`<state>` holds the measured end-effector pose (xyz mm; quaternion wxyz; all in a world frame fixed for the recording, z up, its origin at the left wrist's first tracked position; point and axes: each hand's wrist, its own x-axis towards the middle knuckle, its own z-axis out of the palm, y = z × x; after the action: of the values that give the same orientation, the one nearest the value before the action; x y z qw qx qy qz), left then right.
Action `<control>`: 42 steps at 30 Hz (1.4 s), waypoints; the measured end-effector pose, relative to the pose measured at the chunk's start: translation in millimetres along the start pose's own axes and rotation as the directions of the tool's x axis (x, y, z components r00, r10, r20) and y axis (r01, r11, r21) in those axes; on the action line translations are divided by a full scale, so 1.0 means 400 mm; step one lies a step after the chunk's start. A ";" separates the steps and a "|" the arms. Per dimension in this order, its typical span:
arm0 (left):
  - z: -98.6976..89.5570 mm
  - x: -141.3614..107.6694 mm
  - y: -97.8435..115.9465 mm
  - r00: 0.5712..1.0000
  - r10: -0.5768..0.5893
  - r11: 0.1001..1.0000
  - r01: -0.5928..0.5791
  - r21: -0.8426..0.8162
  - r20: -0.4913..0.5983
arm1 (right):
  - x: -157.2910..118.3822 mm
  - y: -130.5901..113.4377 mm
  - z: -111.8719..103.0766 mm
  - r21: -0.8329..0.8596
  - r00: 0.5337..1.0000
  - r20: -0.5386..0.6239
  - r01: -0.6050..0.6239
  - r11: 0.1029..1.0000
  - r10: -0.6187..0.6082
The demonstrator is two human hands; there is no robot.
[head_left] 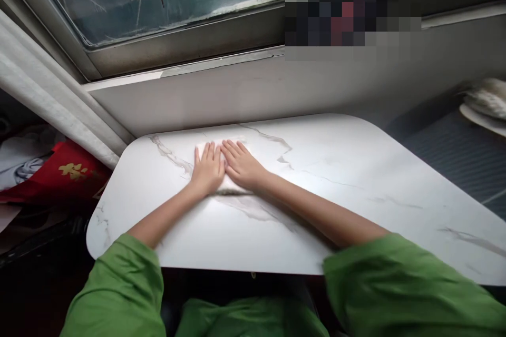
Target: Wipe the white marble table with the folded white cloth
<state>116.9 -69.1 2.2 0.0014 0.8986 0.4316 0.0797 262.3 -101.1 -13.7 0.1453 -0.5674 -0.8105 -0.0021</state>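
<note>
A folded white cloth lies on the white marbled tabletop, left of its middle. My left hand presses flat on the cloth's left part, its fingers stretched out and slightly spread. Beside it my right hand also lies flat over the cloth, fingers extended toward the window. The two hands touch or nearly touch at the thumbs. Much of the cloth is hidden under them; its near edge shows below the palms.
Behind the table rises a grey wall with a window above. A light curtain or panel slants down at the left. A red bag with gold print sits beyond the table's left edge. Dark ribbed fabric lies at the right.
</note>
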 end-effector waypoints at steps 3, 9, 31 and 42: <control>-0.014 -0.154 0.066 0.986 0.169 0.985 -0.169 -0.036 0.000 | -0.169 -0.067 -0.028 0.004 0.995 -0.015 0.097 0.995 -0.097; -0.044 -0.345 0.146 0.944 0.330 0.943 -0.330 -0.046 -0.014 | -0.378 -0.169 -0.079 0.031 0.989 -0.076 0.131 0.991 -0.129; 0.058 0.329 0.095 0.991 0.123 0.991 -0.120 0.061 -0.049 | 0.089 0.276 -0.036 0.007 0.954 -0.056 -0.295 0.956 0.295; 0.000 -0.064 0.297 0.970 0.225 0.973 -0.228 0.037 0.088 | -0.323 0.076 -0.132 0.071 0.991 0.079 -0.113 0.991 0.108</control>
<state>193.0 -163.5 6.8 -0.0106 0.9443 0.3275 0.0318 343.2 -218.0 1.0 0.1357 -0.6052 -0.7823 0.0578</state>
